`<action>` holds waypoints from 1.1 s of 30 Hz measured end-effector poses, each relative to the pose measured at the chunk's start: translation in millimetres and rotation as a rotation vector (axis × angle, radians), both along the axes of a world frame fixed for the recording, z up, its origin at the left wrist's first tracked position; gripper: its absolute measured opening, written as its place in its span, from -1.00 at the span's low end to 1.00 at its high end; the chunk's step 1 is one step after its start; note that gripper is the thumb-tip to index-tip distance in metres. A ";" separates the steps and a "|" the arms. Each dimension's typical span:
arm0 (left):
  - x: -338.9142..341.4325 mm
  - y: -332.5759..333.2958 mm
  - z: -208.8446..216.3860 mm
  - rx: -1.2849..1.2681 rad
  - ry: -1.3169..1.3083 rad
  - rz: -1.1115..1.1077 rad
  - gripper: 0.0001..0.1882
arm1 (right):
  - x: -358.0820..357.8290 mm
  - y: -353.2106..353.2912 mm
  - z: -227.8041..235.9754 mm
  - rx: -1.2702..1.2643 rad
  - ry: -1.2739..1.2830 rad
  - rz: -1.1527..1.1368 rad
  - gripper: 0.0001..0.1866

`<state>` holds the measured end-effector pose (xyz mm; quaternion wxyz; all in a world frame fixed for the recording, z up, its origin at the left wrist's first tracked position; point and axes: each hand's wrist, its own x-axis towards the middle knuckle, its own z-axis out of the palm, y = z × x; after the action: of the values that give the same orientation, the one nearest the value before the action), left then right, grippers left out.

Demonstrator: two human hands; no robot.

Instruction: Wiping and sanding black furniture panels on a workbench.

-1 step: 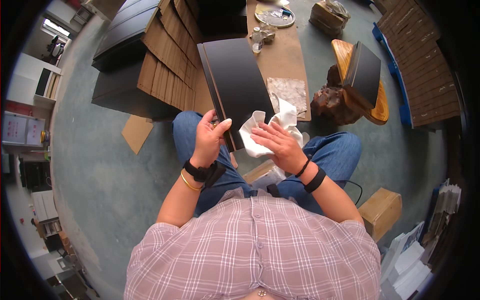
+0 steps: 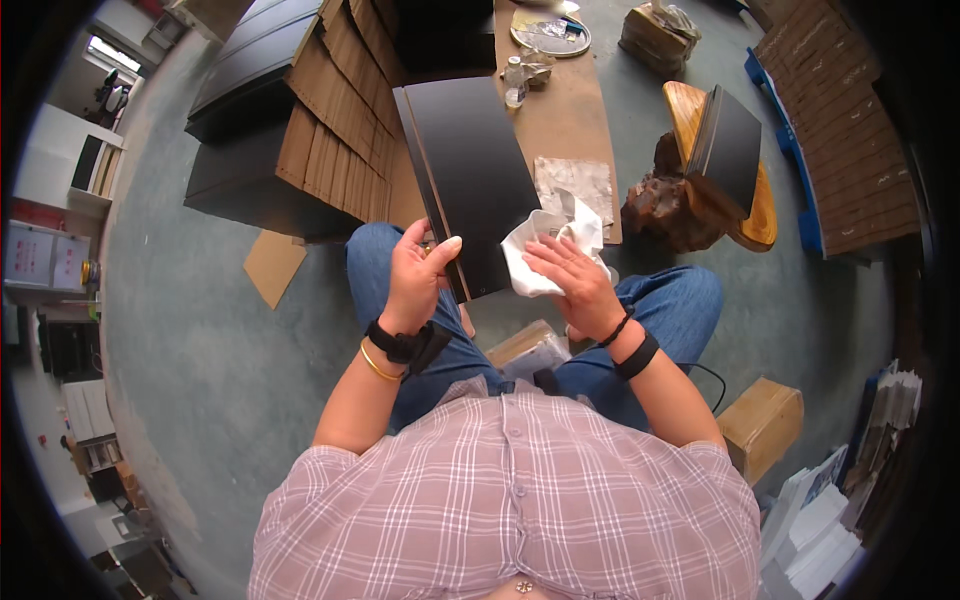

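A long black panel [image 2: 470,170] with a thin wooden edge rests tilted over my knees, its far end toward the low table. My left hand [image 2: 415,275] grips the panel's near left edge, thumb on the dark face. My right hand [image 2: 570,280] presses a crumpled white cloth [image 2: 545,245] against the panel's near right corner. Both wrists wear dark bands; the left also has a gold bangle.
A brown low table [image 2: 565,110] ahead carries a small bottle [image 2: 514,82], a round plate [image 2: 550,32] and a grey rag [image 2: 575,180]. Stacked dark and wooden panels [image 2: 320,110] lie left. A wooden stump [image 2: 670,205] with a black panel stands right. Cardboard box [image 2: 762,425] at lower right.
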<state>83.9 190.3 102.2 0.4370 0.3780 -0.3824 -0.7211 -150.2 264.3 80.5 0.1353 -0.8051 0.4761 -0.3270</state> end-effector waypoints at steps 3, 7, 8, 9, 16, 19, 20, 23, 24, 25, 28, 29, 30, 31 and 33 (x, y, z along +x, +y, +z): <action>-2.6 -5.6 2.8 0.017 0.068 -0.014 -0.66 | -49.2 -3.1 -34.2 0.125 -0.245 -0.509 -0.66; -1.4 3.2 4.5 -0.069 -0.004 -0.040 -0.65 | -14.6 -14.8 24.0 -0.081 -0.514 -0.497 -0.63; -6.5 3.3 2.7 -0.091 -0.013 -0.029 -0.63 | 4.3 -19.0 38.3 -0.216 -0.425 -0.378 -0.60; -9.7 4.7 0.5 -0.113 -0.025 -0.017 -0.60 | 27.8 -16.7 44.9 -0.184 -0.322 -0.239 -0.54; -1.2 11.2 -2.4 -0.144 -0.144 -0.128 -0.58 | 15.4 -42.5 -27.9 -0.056 -0.513 -0.490 -0.57; 7.9 16.5 -0.9 -0.068 -0.155 -0.156 -0.60 | -21.3 -57.4 -27.7 0.290 -0.943 -0.631 -0.65; 8.6 17.6 -2.1 -0.075 -0.153 -0.161 -0.60 | -24.0 -63.4 -23.1 0.230 -1.110 -0.572 -0.64; 7.4 21.0 -7.5 -0.179 -0.206 -0.291 -0.61 | -17.9 -81.7 -2.9 0.220 -1.122 -0.500 -0.59; 4.4 21.4 -6.6 -0.182 -0.201 -0.301 -0.61 | -16.6 -83.8 0.1 0.212 -1.120 -0.508 -0.59; 2.6 20.8 -3.8 -0.190 -0.201 -0.311 -0.62 | -14.0 -88.1 4.1 0.219 -1.110 -0.521 -0.57; -0.4 20.4 -2.0 -0.147 -0.296 -0.315 -0.66 | -3.6 -84.7 11.8 0.200 -0.980 -0.537 -0.50; -9.1 21.6 -4.1 -0.139 -0.236 -0.211 -0.68 | 1.5 -82.2 9.8 0.104 -0.904 -0.551 -0.50; -15.1 21.2 -7.1 -0.129 -0.176 -0.107 -0.70 | 6.1 -79.6 6.7 0.011 -0.828 -0.563 -0.50; -16.6 16.2 -21.3 -0.205 -0.182 -0.072 -0.70 | 10.0 -75.2 -1.0 0.010 -0.828 -0.540 -0.50; -18.0 6.2 -25.0 -0.180 -0.177 -0.020 -0.72 | 23.7 -64.3 -7.9 0.039 -0.816 -0.516 -0.50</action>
<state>65.9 196.5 77.2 0.4266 0.3955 -0.4863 -0.6520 -126.5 199.9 72.6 0.2405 -0.4641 0.5743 -0.6300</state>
